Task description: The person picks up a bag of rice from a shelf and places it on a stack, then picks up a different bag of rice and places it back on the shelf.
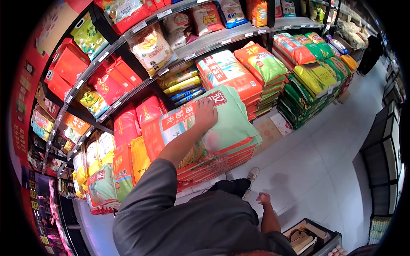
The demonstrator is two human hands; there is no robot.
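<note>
My left hand (205, 114) lies flat with its fingers spread on the top bag of a tall stack of rice bags (226, 123), near the dark red label. That bag is pale green with a red and white panel, and red-edged bags are piled under it. Down at my side, over the grey floor, my right hand (263, 199) hangs away from the bags. Its fingers are curled, and whether anything is in them is too small to tell.
Shelves (188, 50) of packaged bags curve behind the stack. Green bags (299, 100) are piled to the right. A crate (311, 237) with a cardboard box stands at the lower right, and black-framed panels (380, 158) line the right side. A person in dark clothes (372, 53) is farther back.
</note>
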